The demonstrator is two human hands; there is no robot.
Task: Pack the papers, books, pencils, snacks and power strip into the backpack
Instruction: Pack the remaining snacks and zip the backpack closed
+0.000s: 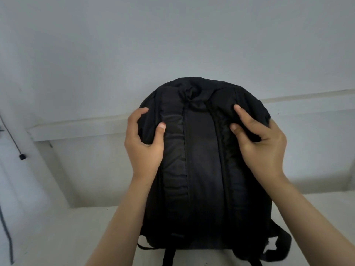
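Note:
A black backpack [203, 160] stands upright on a pale table [57, 237], its strap side facing me and its straps hanging at the bottom. My left hand [144, 139] grips the bag's upper left edge, thumb on the back panel and fingers curled round the side. My right hand [261, 139] holds the upper right edge, with fingers pinching the fabric beside the right shoulder strap. No papers, books, pencils, snacks or power strip show in this view.
A white wall with a ledge [76, 127] runs behind the table. A thin black cord with a small plug [22, 156] hangs at the far left. A grey cable [7, 237] trails down the left edge.

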